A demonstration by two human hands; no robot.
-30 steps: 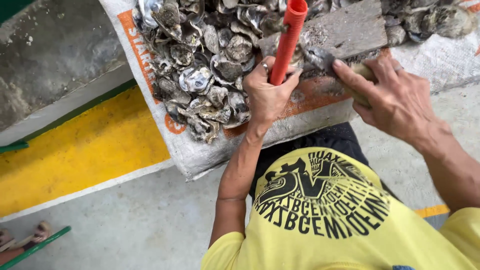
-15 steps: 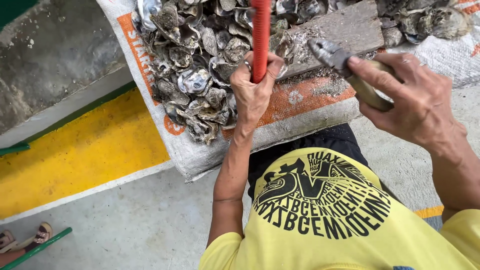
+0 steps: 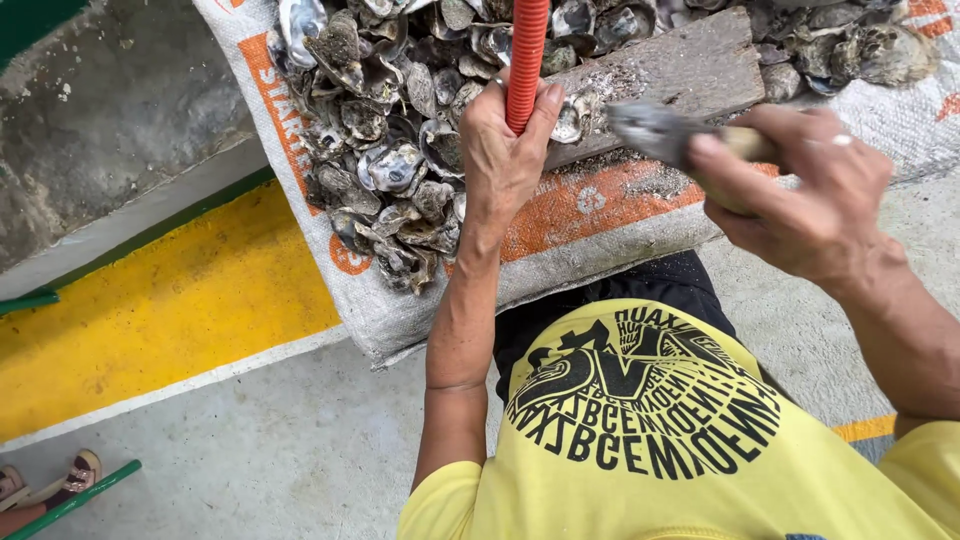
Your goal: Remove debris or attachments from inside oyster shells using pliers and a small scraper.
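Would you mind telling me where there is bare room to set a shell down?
Free: the orange sack strip between plank and sack edge, and the concrete floor below it. Crowded: the shell pile left of the left hand.

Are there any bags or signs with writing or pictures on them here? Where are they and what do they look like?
Woven sack: spread flat under the heap of oyster shells and a wooden board, whitish grey with orange bands and printing.
Yellow shirt: on the person, bottom of the view, with a round black printed design.
No signs or screens.

Oyster shells lie on a sack, left of a wooden block.
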